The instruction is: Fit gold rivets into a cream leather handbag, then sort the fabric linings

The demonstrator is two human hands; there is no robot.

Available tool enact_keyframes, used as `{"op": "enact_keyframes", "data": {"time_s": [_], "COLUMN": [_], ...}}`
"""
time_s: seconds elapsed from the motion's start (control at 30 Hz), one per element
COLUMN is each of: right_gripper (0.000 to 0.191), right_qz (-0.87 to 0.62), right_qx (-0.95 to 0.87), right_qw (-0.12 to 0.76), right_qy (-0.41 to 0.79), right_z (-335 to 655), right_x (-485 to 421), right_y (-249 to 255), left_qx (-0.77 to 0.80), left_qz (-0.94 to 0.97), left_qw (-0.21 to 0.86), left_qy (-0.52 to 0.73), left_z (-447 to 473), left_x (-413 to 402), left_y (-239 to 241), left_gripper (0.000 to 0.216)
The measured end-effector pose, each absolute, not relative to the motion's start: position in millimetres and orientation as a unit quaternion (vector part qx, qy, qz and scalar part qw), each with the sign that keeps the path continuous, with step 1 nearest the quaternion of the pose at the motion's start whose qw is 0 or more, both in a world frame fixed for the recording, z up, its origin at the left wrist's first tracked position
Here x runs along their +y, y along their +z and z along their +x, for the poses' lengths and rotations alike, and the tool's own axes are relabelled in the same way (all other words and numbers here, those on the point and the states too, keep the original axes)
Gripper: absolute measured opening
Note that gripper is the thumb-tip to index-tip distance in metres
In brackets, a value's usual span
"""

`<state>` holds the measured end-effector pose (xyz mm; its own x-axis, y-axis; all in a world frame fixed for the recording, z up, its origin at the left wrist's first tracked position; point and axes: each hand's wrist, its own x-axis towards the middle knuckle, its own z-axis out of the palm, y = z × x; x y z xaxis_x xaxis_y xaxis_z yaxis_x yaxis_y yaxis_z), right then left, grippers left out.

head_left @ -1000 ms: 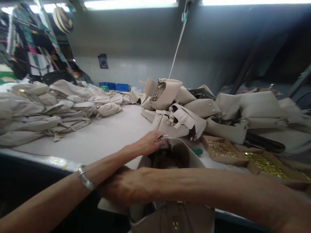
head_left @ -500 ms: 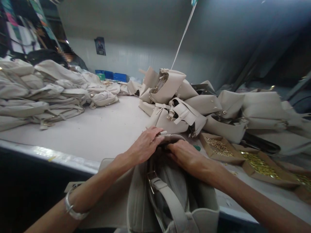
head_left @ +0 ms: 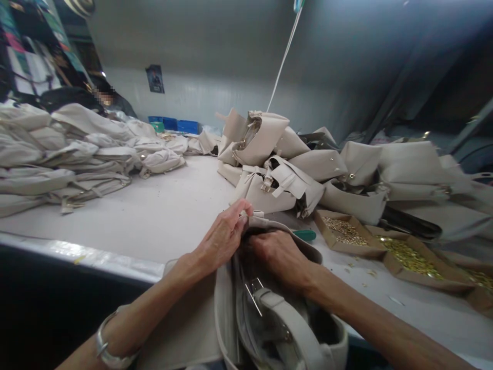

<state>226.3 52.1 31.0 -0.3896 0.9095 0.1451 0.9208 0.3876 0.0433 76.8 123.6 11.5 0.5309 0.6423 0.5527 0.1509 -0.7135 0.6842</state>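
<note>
A beige handbag lies open at the table's near edge, its strap and gold buckle toward me. My left hand is closed on the bag's far rim, fingers pinching the edge. My right hand reaches into the bag's mouth just right of the left hand, fingers curled and partly hidden inside. A silver bracelet sits on my left wrist.
A heap of beige bags rises behind the hands; flat stacks of bags lie at left. Cardboard trays of gold hardware sit at right, a green tool beside them. The white table has a taped edge. A person sits far left.
My right arm, which crossed low in front, came up and its hand went into the bag's mouth. The bag tilted toward me, showing strap and buckle. The left hand kept its grip.
</note>
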Motion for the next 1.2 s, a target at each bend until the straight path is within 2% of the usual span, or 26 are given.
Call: {"op": "enact_keyframes", "data": {"time_s": [0.13, 0.27, 0.43, 0.6, 0.77, 1.1, 1.2], "right_gripper": [0.020, 0.018, 0.017, 0.016, 0.011, 0.022, 0.021], "right_qz": [-0.602, -0.642, -0.674, -0.656, -0.645, -0.649, -0.634], "right_qx": [-0.785, -0.759, -0.731, -0.745, -0.750, -0.744, -0.732], "right_qw": [0.091, 0.042, 0.053, 0.034, 0.088, 0.145, 0.250], "right_qy": [-0.115, -0.101, -0.096, -0.115, -0.115, -0.060, -0.001], "right_z": [242.2, 251.0, 251.2, 246.1, 239.9, 245.0, 261.9], "right_x": [39.2, 39.2, 39.5, 39.9, 39.8, 27.7, 19.1], "right_y": [55.4, 56.6, 54.1, 56.3, 51.4, 49.3, 53.0], "left_qx": [0.264, 0.259, 0.215, 0.195, 0.222, 0.217, 0.216], "left_qz": [0.803, 0.802, 0.820, 0.872, 0.878, 0.890, 0.891], "left_qw": [0.300, 0.317, 0.305, 0.266, 0.204, 0.178, 0.170], "left_qy": [0.442, 0.436, 0.433, 0.362, 0.371, 0.359, 0.361], "left_z": [78.0, 82.8, 86.4, 81.2, 78.3, 92.8, 94.3], "left_x": [127.7, 126.0, 122.2, 116.1, 121.8, 131.5, 134.6], "left_y": [11.4, 9.3, 8.2, 11.8, 1.0, -1.9, -6.9], "left_gripper": [0.015, 0.021, 0.036, 0.029, 0.029, 0.030, 0.029]}}
